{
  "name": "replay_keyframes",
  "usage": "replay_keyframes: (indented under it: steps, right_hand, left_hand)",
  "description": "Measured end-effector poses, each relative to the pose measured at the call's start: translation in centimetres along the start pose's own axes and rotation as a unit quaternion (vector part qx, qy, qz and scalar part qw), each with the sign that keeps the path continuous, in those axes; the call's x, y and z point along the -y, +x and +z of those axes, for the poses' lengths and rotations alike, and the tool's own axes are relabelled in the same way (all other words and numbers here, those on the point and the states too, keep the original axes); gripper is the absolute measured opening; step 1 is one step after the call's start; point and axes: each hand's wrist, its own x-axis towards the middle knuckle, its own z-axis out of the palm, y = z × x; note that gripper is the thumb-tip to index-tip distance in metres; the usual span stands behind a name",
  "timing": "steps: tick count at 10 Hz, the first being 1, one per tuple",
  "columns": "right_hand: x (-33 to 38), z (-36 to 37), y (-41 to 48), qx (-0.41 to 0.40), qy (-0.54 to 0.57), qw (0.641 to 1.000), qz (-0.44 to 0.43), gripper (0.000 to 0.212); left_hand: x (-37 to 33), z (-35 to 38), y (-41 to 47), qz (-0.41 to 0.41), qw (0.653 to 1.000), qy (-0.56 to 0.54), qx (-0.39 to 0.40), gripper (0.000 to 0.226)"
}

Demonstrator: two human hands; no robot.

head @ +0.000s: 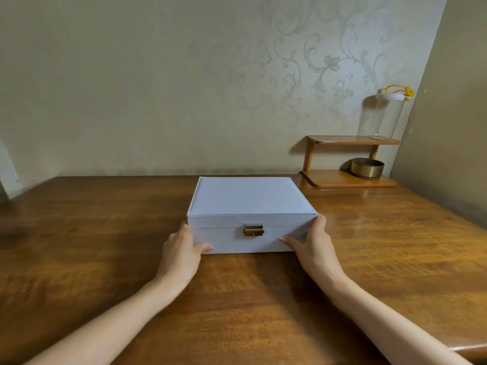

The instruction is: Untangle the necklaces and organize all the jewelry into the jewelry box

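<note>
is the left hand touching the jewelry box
Touching. Head view shows the left hand holding the jewelry box at its front left corner, thumb on its front.

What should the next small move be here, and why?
Probably move the right hand to the gold clasp and undo it so the lid can lift. The jewelry box sits closed on the table, clasp facing the person, with the left hand and the right gripping its front corners. No necklaces show, so opening likely comes first.
</note>
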Motion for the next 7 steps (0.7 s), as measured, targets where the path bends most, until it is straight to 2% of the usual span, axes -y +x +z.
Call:
replay_keyframes:
  steps: [3,4,7]
  right_hand:
    - [0.2,5.6,13.8,0.016,0.005,1.0,-0.001,0.063]
    - [-0.1,6.9,17.3,0.02,-0.015,1.0,0.01,0.061]
    - [-1.3,8.7,21.6,-0.01,-0.006,0.999,0.034,0.06]
  left_hand:
    - [1.0,4.1,14.9,-0.04,0.999,0.012,0.021,0.037]
    - [1.5,5.2,18.0,-0.043,0.999,0.003,0.006,0.038]
    - [2.5,7.2,21.2,-0.025,0.997,-0.076,-0.013,0.039]
